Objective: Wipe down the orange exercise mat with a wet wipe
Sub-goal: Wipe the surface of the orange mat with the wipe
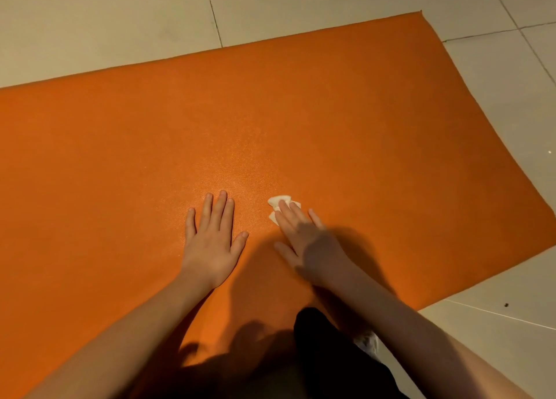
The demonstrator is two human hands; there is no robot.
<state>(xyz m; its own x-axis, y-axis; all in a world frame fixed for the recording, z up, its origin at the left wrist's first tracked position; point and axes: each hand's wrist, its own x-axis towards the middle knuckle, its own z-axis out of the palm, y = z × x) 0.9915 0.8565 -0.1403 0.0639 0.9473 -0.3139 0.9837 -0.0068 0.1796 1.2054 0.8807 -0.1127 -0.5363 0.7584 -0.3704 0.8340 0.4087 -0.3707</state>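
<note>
The orange exercise mat (270,122) lies flat on the floor and fills most of the view. My left hand (212,236) rests palm down on the mat with its fingers straight and spread. Just to its right, my right hand (304,239) presses a small white wet wipe (275,201) onto the mat with straight fingers. Only the wipe's far and left edges show from under the fingertips.
Pale floor tiles (120,22) surround the mat at the back and right. The mat's far right corner (419,13) and its right edge (511,164) are in view. Near the bottom, a dark piece of my clothing (331,353) covers part of the mat.
</note>
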